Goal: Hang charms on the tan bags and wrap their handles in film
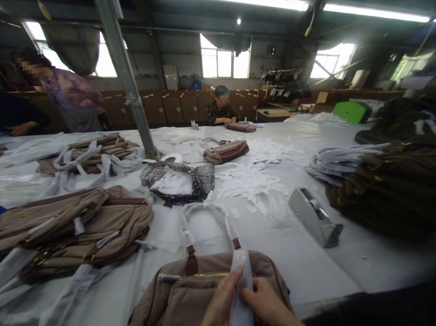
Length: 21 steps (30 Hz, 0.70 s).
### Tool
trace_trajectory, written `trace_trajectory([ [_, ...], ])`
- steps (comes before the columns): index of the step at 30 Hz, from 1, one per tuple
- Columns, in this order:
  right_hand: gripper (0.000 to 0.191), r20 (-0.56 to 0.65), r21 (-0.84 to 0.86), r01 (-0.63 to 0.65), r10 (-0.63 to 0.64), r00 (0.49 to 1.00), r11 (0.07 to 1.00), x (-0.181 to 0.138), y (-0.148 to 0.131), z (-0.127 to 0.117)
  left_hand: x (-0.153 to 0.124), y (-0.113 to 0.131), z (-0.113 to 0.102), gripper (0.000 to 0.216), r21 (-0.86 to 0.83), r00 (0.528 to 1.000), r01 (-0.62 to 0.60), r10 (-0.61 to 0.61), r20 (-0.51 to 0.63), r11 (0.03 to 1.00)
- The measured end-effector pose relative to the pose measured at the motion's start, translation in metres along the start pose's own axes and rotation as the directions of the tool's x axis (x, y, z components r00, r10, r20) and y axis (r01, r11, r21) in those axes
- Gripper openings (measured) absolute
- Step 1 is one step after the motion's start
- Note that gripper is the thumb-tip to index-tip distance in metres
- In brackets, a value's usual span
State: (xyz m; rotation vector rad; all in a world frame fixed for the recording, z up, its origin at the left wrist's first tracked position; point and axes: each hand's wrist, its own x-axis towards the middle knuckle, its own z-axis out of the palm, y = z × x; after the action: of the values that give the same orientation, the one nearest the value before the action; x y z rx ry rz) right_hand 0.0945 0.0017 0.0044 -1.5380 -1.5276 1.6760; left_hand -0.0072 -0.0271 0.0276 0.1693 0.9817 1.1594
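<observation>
A tan handbag (176,311) lies on the white table right in front of me, its two handles (204,216) wrapped in white paper and pointing away. A white paper strip (241,305) runs from the bag's right handle down toward me. My left hand (218,317) pinches this strip from the left, thumb and fingers closed on it. My right hand (268,306) grips the same strip from the right, fingers folded around it. Both hands rest over the bag's front pocket.
A grey tape dispenser (315,217) sits to the right. Stacked tan bags (82,229) lie left, dark brown bags (411,185) right. Loose white paper slips (253,182), a dark patterned cloth (181,180), another bag (225,151) and a steel post (123,67) are ahead. Other people work at the far side.
</observation>
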Motion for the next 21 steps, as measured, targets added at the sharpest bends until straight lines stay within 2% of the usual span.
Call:
trace_trajectory([
  [2,0.016,0.011,0.078,0.048,-0.049,0.999,0.996,0.001,0.005,0.001,-0.009,-0.004,-0.009,0.046,0.179,0.99,-0.139,0.13,0.059,0.974],
  [4,0.016,0.012,0.12,0.086,-0.088,0.996,0.989,0.002,0.01,0.003,-0.017,-0.012,-0.022,0.052,0.359,0.963,-0.269,0.249,0.103,0.894],
  [7,0.014,0.0,0.084,0.059,-0.06,0.998,0.995,0.002,0.013,0.007,-0.024,-0.029,-0.039,0.051,0.48,0.918,-0.37,0.391,0.06,0.795],
  [10,0.012,0.0,0.048,0.018,-0.018,1.0,0.999,0.002,0.013,0.01,-0.029,-0.045,-0.047,0.052,0.449,0.871,-0.401,0.484,-0.085,0.799],
  [12,0.01,0.002,0.037,0.011,-0.011,1.0,0.999,0.001,0.012,0.011,-0.033,-0.052,-0.047,0.049,0.456,0.859,-0.392,0.495,-0.131,0.799],
  [17,0.011,0.023,0.027,-0.019,0.018,1.0,0.999,-0.001,0.01,0.012,-0.044,-0.064,-0.043,0.039,0.62,0.843,-0.365,0.529,-0.096,0.694],
  [21,0.012,0.059,0.035,-0.086,0.084,0.995,0.996,-0.003,0.008,0.012,-0.049,-0.071,-0.042,0.045,0.701,0.84,-0.312,0.531,-0.113,0.642],
])
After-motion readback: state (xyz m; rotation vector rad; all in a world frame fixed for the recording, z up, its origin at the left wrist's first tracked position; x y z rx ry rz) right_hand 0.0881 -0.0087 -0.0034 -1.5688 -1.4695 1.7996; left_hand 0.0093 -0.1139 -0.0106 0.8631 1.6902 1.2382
